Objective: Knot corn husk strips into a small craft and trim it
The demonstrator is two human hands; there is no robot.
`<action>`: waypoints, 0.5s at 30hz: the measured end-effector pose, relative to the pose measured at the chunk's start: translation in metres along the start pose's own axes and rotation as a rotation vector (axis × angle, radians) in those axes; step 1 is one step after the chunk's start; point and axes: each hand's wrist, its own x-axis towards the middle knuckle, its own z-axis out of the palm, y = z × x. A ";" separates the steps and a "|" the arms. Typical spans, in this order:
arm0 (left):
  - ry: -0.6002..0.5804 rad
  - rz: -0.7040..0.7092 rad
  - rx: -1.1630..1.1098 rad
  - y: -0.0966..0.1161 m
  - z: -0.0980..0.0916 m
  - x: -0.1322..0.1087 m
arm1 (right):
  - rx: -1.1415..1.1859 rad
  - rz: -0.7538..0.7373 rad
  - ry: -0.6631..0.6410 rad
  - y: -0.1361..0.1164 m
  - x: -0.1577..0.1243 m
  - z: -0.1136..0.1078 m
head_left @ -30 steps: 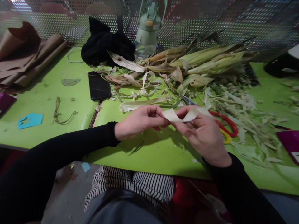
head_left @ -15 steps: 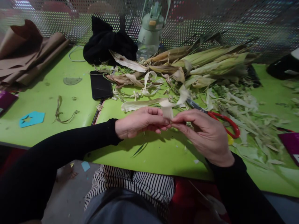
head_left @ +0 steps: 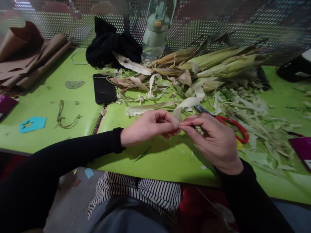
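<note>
A pale strip of corn husk rises from between my fingertips and curls away to the upper right. My left hand pinches its lower end between thumb and fingers. My right hand is closed at the same end, thumb and forefinger pressed together against the left fingertips. The very tip of the strip is hidden by the fingers. Just behind my right hand lie red-handled scissors, their blades partly covered. A flat husk piece rests on the green table beyond my left hand.
Corn husks lie heaped at the back, with shredded scraps on the right. A green water bottle, a black cloth and a phone stand or lie behind the hands. Brown paper is at far left.
The husk strip has swung from nearly upright to a slant toward the upper right, its curl opening out. Both hands keep their pinch, the left one turned slightly.
</note>
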 end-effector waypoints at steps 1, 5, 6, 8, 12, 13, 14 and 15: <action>0.015 0.030 0.033 -0.001 0.001 0.000 | -0.004 0.017 0.011 -0.001 -0.001 0.001; 0.054 0.077 0.109 -0.004 0.002 0.001 | 0.020 0.105 0.060 -0.001 -0.004 0.006; 0.059 0.085 0.116 -0.005 0.002 0.001 | 0.054 0.134 0.069 0.000 -0.004 0.006; 0.058 0.095 0.120 -0.005 0.003 0.001 | 0.172 0.199 0.053 0.000 -0.004 0.008; 0.040 0.042 0.044 -0.004 0.002 0.001 | 0.384 0.278 -0.003 -0.001 -0.004 0.008; 0.044 0.019 0.011 -0.004 0.002 0.001 | 0.398 0.284 0.004 -0.001 -0.004 0.008; 0.052 -0.007 -0.023 -0.004 0.002 0.002 | 0.399 0.280 0.018 -0.001 -0.004 0.008; 0.063 -0.032 -0.059 -0.003 0.002 0.002 | 0.390 0.267 0.022 0.000 -0.004 0.008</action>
